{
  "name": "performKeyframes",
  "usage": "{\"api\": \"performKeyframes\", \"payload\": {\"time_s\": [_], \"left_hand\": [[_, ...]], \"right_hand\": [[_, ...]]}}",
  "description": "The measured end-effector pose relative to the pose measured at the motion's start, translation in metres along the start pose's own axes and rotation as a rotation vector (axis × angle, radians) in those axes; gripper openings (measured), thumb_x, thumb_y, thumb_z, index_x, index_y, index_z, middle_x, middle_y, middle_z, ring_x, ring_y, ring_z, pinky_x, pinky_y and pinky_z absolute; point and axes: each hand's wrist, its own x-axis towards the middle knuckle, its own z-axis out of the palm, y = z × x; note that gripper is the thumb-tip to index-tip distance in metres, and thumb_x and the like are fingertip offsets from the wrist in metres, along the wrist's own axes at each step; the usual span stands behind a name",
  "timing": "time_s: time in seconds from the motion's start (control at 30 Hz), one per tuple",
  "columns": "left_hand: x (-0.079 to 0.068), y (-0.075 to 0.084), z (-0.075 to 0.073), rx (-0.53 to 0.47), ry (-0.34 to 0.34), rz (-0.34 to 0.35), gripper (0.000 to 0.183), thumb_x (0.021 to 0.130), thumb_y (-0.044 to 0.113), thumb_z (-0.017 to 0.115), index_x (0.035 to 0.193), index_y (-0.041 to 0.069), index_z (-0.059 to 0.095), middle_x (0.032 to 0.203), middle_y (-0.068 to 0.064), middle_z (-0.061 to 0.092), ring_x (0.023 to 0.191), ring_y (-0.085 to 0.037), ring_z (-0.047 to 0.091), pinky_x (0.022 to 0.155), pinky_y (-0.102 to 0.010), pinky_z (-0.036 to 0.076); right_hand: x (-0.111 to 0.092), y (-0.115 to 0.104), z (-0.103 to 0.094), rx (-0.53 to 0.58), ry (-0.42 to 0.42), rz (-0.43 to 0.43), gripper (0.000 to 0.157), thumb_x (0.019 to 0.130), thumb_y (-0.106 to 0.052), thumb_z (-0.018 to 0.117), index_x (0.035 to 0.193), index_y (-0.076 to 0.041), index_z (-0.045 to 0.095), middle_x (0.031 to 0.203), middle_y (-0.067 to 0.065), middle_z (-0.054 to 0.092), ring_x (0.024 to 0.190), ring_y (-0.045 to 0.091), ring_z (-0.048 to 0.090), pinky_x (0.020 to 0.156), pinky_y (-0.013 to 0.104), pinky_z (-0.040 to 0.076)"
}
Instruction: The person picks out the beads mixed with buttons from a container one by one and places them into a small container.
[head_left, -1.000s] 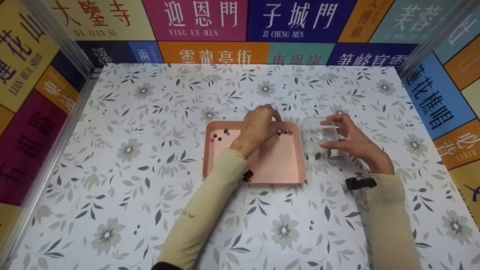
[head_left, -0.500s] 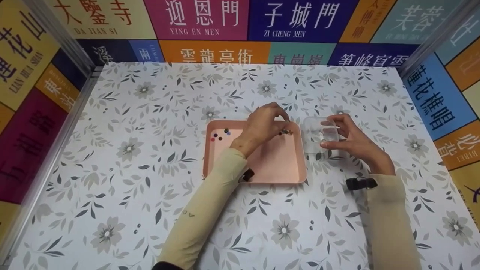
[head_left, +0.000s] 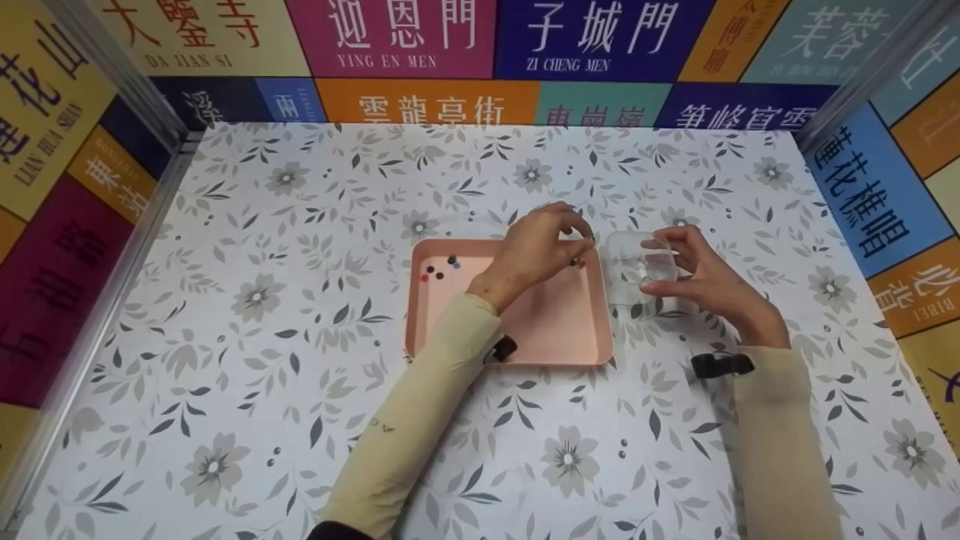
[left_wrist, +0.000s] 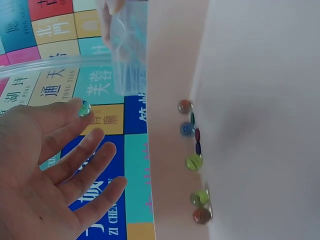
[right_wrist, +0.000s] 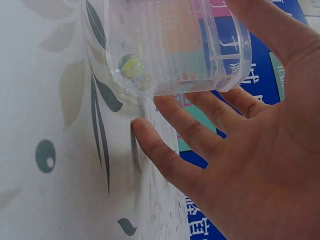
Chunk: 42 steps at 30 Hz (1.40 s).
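Note:
My left hand (head_left: pixel 536 244) pinches a green-blue glass marble (left_wrist: pixel 84 108) between thumb and index finger, above the far right corner of the pink tray (head_left: pixel 559 330). Its other fingers spread loosely in the left wrist view. Several marbles (left_wrist: pixel 194 162) lie along the tray's wall, with flat dark red and purple pieces (left_wrist: pixel 198 140) among them. Just right of the tray, my right hand (head_left: pixel 697 270) holds a clear plastic box (head_left: pixel 626 262) by its side. A marble with a yellow-green swirl (right_wrist: pixel 131 66) rests inside that box.
Small dark, red and blue pieces (head_left: pixel 439 276) sit in the tray's far left corner. A floral cloth (head_left: pixel 300 420) covers the table. Printed panels (head_left: pixel 420 37) rise at the back and both sides.
My left hand has moved right, from over the tray's inside to its right rim near the box. The right hand and box stay in place.

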Motion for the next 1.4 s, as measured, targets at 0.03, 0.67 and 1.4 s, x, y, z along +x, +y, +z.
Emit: {"api": "performKeyframes", "payload": {"time_s": [0.03, 0.67, 1.4], "left_hand": [[0.0, 0.001, 0.0, -0.007, -0.004, -0.002, 0.016, 0.098, 0.03, 0.074, 0.108, 0.019, 0.08, 0.112, 0.003, 0.071, 0.113, -0.018, 0.068, 0.095, -0.029, 0.055], [0.003, 0.012, 0.009, -0.037, -0.072, 0.032, 0.016, 0.099, 0.026, 0.072, 0.109, 0.018, 0.081, 0.107, 0.002, 0.073, 0.099, -0.011, 0.07, 0.087, -0.022, 0.055], [0.007, 0.019, 0.016, 0.007, -0.211, 0.027, 0.021, 0.101, 0.03, 0.07, 0.117, 0.02, 0.079, 0.11, 0.0, 0.072, 0.098, -0.01, 0.066, 0.083, -0.021, 0.053]], "right_hand": [[0.0, 0.0, 0.0, 0.002, 0.004, 0.004, 0.078, 0.092, -0.016, 0.081, 0.15, -0.019, 0.029, 0.161, 0.01, 0.043, 0.154, 0.032, 0.037, 0.106, 0.024, 0.046], [0.0, -0.003, -0.002, 0.026, -0.002, 0.056, 0.082, 0.09, -0.022, 0.084, 0.15, -0.022, 0.029, 0.163, 0.005, 0.042, 0.156, 0.029, 0.033, 0.123, 0.058, 0.03], [0.001, -0.002, 0.0, 0.014, 0.018, 0.037, 0.078, 0.091, -0.019, 0.081, 0.149, -0.021, 0.029, 0.161, 0.005, 0.044, 0.152, 0.025, 0.04, 0.101, 0.02, 0.044]]}}
